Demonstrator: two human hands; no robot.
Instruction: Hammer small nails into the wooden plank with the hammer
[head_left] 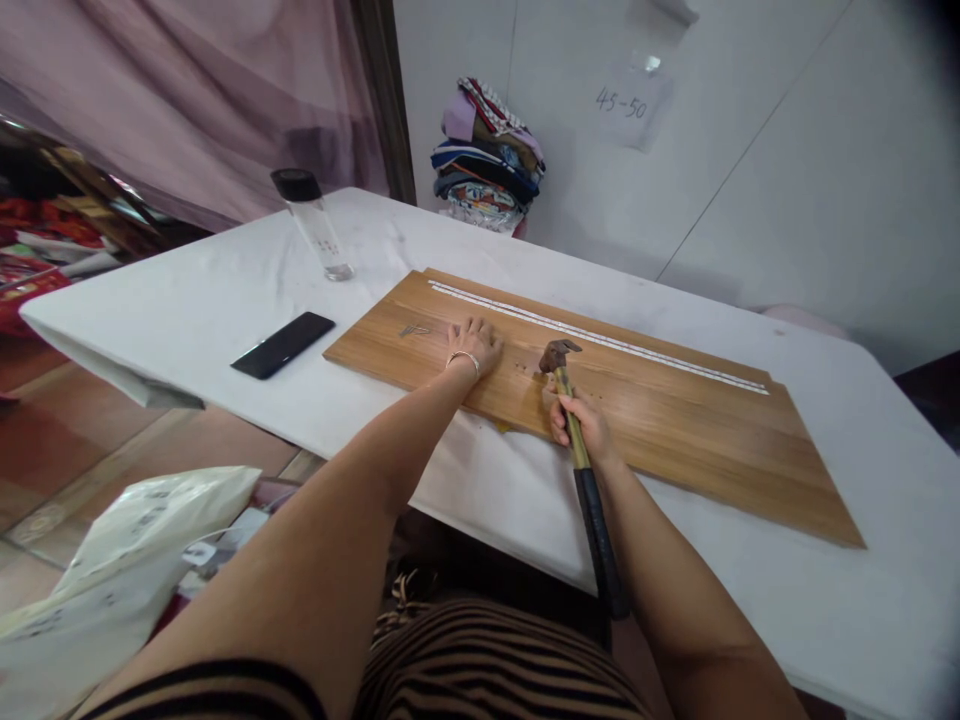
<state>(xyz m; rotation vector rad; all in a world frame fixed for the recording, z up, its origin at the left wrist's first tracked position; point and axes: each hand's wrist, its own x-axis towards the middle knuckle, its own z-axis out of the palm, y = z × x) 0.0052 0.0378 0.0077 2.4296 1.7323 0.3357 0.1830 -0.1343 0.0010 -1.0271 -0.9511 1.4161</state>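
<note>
My right hand (581, 420) is wrapped round the upper handle of a claw hammer (576, 430), whose rusty head hangs over a long wooden board (697, 440). The black grip end of the handle points back toward my body. Flat on the board, fingers stretched, lies my left hand (474, 346), with a bracelet at its wrist. Several nails (414, 330) lie loose on the wood to its left. Small marks or nail heads, too small to tell which, show in the board near the hammer head.
Left of the board, a black phone (283, 344) and a clear bottle with a dark lid (315, 225) rest on the white-covered table (217, 270). Folded clothes (491, 160) are stacked behind it. White strips (600, 335) run along the board's far side. A plastic bag (142, 550) sits lower left.
</note>
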